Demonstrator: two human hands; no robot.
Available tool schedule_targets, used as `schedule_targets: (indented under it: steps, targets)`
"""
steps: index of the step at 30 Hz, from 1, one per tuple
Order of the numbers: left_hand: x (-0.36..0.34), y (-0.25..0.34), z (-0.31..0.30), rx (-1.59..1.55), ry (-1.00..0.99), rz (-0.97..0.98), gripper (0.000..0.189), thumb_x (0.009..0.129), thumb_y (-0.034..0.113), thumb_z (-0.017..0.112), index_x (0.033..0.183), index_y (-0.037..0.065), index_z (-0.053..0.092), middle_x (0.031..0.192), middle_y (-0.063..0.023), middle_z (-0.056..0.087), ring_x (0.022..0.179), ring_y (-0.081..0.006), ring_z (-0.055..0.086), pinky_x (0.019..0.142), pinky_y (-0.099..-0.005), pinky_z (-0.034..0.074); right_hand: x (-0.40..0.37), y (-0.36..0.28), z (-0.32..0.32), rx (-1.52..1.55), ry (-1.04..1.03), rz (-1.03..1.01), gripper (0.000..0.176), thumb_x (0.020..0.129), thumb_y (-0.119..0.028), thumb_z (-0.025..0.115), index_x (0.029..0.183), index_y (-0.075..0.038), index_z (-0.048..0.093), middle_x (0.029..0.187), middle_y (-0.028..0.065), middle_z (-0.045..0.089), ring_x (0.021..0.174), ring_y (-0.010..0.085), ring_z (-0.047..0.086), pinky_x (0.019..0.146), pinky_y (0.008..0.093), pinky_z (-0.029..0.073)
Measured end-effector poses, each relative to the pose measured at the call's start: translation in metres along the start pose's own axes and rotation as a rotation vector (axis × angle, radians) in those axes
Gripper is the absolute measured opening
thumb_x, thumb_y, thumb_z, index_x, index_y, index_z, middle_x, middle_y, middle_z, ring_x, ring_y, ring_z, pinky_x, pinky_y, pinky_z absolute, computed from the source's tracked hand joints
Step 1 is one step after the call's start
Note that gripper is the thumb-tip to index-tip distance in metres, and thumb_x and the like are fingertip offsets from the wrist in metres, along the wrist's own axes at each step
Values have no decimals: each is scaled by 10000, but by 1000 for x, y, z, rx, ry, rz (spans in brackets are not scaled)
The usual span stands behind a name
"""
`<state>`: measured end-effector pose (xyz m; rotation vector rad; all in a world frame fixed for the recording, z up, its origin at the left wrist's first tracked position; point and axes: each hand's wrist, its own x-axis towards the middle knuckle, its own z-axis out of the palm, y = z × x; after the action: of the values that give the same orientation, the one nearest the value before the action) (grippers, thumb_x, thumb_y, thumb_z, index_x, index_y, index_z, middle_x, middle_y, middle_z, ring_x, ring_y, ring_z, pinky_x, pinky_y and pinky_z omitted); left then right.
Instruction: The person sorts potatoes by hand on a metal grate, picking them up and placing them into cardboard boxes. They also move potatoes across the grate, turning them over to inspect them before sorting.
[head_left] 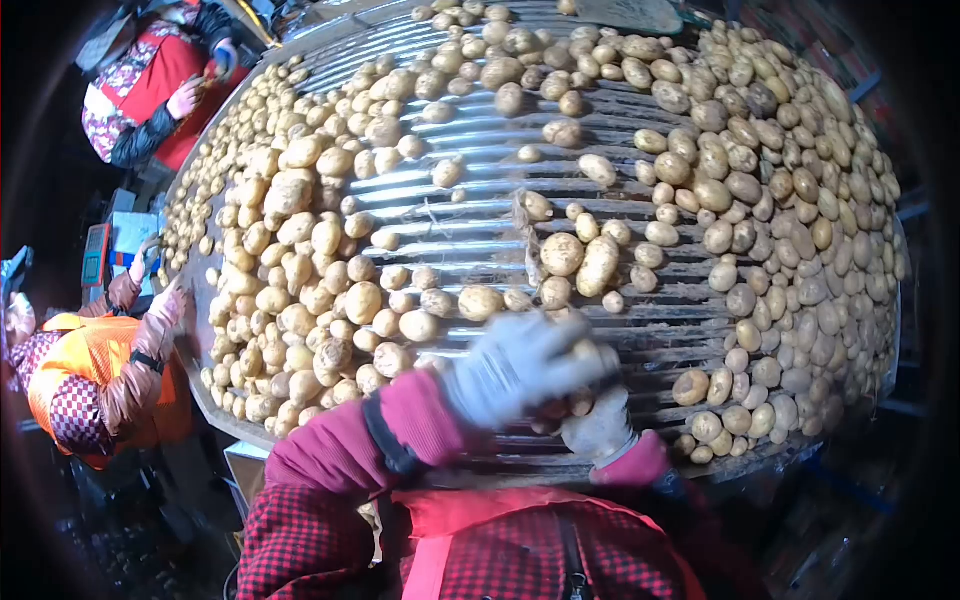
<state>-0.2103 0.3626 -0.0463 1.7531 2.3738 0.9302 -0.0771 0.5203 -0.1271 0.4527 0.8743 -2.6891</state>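
Note:
My left hand [515,368], in a grey-blue work glove, reaches across to the right, palm down, its fingers smeared by motion. Close below its fingertips is my right hand [600,428], gloved alike, with its fingers partly hidden behind the left. A potato [580,403] shows between the two hands; I cannot tell which hand, if either, grips it. Both hands are low over the near edge of a slatted metal sorting table [500,250]. Just beyond them lie a round potato [480,302] and a large oblong potato [598,266].
Potatoes are heaped on the left [300,250] and the right [800,240] of the table. A flat board [630,14] lies at the far edge. Two people work along the left side, one in an orange vest [90,370], one in a red apron [165,85]. A scale [95,255] stands beyond the vest.

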Motion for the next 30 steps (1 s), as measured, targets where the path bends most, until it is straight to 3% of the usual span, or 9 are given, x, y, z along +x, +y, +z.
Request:
schedule_targets:
  steps: [2,7,8,12,14,17,18,23,30]
  targets:
    - [-10,19,15,31,-100,42,535,875,270,648,1405,245,574,1278,-73,587,1005,-238,596,860,-428,478,7,15,0,-616,112,-214,454,1066,-518,482,1224,-108,596,1103,59,638,1005,225,655,892,390,548]
    - [-8,10,0,-65,135,84,463,885,309,673,1328,186,616,1229,-94,608,1009,-296,629,877,-458,494,-5,-6,15,93,-114,-23,415,1078,-497,446,1268,-146,562,1263,70,594,1142,204,605,992,443,525]
    - [-7,-1,-13,-39,126,81,500,880,303,684,1357,174,605,1255,-110,606,1036,-307,623,902,-474,487,-4,-9,12,164,-97,58,470,1063,-549,442,1241,-138,587,1212,80,615,1075,201,626,892,415,546]
    - [-26,-124,-65,440,188,-307,451,830,132,709,1278,136,664,992,-106,696,860,-305,691,732,-447,557,-2,-19,24,167,129,199,664,1009,-700,437,1210,-104,648,1061,86,680,866,206,672,583,258,544]
    - [-52,-190,-81,794,-42,-724,378,859,128,690,1229,200,708,984,-97,721,898,-281,731,748,-439,580,-3,-24,33,123,162,187,694,997,-719,440,1220,-94,646,1069,86,683,871,202,669,573,254,529]
    - [-46,-212,-121,638,-452,-1123,356,877,316,683,1179,128,696,1063,-174,729,1039,-383,702,870,-511,553,-3,-27,35,130,178,195,736,989,-718,437,1317,-81,607,1162,132,671,893,280,693,547,298,556]
    - [-57,-227,-120,629,-370,-1072,359,874,343,684,1153,117,703,1061,-186,734,1040,-383,704,878,-510,551,-3,-24,26,146,126,201,740,999,-688,438,1404,-83,565,1255,173,641,963,367,722,534,341,604]
    - [-33,-248,-105,676,-477,-1187,439,745,250,835,1145,94,741,1112,-191,746,1082,-366,710,936,-467,562,1,-21,19,195,62,178,723,998,-687,453,1421,-109,548,1309,164,616,1028,376,707,564,361,598]
    - [-52,-234,-111,490,-247,-1102,395,751,234,810,1127,136,740,1102,-187,743,1084,-362,701,944,-461,551,-3,-22,18,215,68,171,736,994,-688,474,1436,-102,540,1308,167,612,1043,391,703,579,387,607]
